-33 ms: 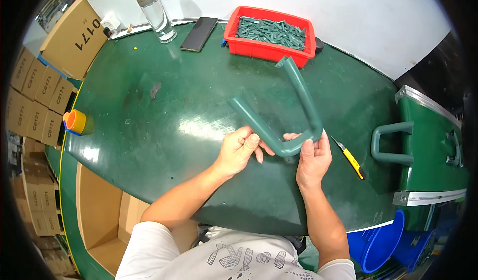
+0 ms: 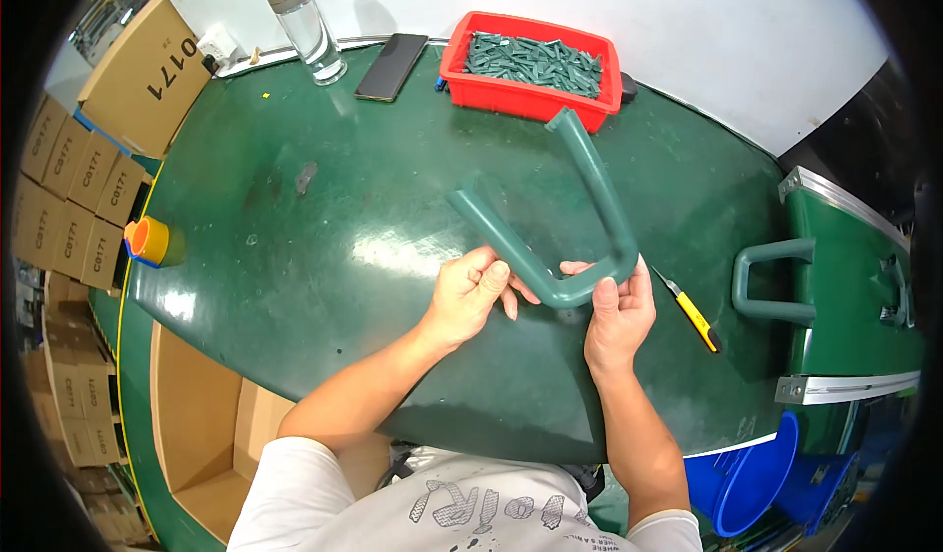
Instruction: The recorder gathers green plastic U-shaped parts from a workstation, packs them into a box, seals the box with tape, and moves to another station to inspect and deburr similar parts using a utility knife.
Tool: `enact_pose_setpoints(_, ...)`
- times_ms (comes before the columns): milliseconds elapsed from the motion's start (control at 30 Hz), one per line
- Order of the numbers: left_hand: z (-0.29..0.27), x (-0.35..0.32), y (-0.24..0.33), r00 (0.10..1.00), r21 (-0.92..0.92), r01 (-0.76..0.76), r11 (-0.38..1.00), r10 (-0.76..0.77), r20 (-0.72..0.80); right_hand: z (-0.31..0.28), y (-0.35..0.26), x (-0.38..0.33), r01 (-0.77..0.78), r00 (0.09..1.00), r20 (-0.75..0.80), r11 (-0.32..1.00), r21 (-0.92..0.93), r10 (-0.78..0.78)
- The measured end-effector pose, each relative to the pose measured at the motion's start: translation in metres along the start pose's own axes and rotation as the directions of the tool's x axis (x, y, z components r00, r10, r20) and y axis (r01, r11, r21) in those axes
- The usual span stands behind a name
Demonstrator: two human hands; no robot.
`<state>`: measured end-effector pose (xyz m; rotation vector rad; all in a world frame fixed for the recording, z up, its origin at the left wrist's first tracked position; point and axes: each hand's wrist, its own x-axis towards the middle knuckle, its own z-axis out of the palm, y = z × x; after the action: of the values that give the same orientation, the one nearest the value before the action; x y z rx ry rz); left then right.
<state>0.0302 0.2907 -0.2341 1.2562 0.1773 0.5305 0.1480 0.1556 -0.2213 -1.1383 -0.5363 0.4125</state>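
Note:
A dark green U-shaped handle [image 2: 601, 195] is held up over the green table, its two free ends pointing away from me. My left hand [image 2: 464, 299] grips its left leg close to the lower bend, thumb uppermost. At the lower right bend, the thumb and fingers of my right hand [image 2: 621, 318] close around the tube. To the right of that hand lies a yellow utility knife [image 2: 698, 323] with its blade out. A similar green handle [image 2: 776, 310] shows at the table's right side, beside a green panel with metal edging [image 2: 847, 389].
A red bin [image 2: 523, 108] of small green pieces stands at the back, near a phone [image 2: 392, 67] and a glass bottle [image 2: 316, 43]. An orange tape roll [image 2: 149, 240] sits at the left edge. Cardboard boxes [image 2: 83, 174] are stacked leftward; blue bins [image 2: 739, 483] stand lower right.

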Motion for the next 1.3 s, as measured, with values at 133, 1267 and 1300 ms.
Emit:
enact_pose_setpoints(133, 0.0, 0.001, 0.0, 1.0, -0.039, 0.017, 0.999, -0.017, -0.018, 0.001, -0.003, -0.005, 0.07, 0.998, -0.006, 0.996, -0.063, -0.07)
enact_pose_setpoints(1267, -0.002, 0.003, 0.001, 0.998, 0.017, 0.034, 0.999, -0.034, -0.046, -0.005, -0.001, -0.007, 0.015, 0.997, -0.072, 0.962, -0.272, -0.036)
enact_pose_setpoints(1300, -0.003, 0.002, 0.0, 0.998, 0.025, 0.035, 0.999, -0.034, -0.043, 0.0, -0.003, -0.006, 0.006, 0.996, -0.085, 0.974, -0.224, -0.026)
